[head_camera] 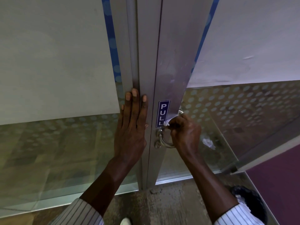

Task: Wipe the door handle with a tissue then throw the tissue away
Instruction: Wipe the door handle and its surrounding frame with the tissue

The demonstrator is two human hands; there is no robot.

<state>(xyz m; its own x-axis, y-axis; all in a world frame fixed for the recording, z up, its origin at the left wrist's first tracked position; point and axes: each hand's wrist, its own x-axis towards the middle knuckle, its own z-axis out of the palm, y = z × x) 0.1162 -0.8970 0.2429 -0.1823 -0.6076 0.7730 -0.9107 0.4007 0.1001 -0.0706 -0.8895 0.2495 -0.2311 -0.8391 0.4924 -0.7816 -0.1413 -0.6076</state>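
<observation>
I judge the wiping step to be under way: my right hand (pixel 185 132) is curled into a closed grip around the upper part of the door handle (pixel 164 140), with the tissue (pixel 167 123) pinched inside it, so that only a small white tuft shows at the knuckles, just beside the bottom of the blue PULL sticker (pixel 163 113). My left hand (pixel 131 127) holds nothing; it lies flat and fully spread on the metal door frame (pixel 146 62), left of the handle, fingers pointing up, apparently bracing the door. The handle itself is a curved, polished metal loop fixed to the frame by a small round mount at its lower end, and its bare lower bend shows below my right fist; its upper end peeks out above the fist. Whether the metal is yet clean I cannot tell, since most of it is covered by the hand. The next move, as I read it, calls for sliding the tissue down along the loop to the lower bend and the mount, keeping the grip snug so the paper does not slip out. After that the tissue goes to the dark-lined bin (pixel 250 203), which stands on the floor below and right of the handle, with something white already in it.
</observation>
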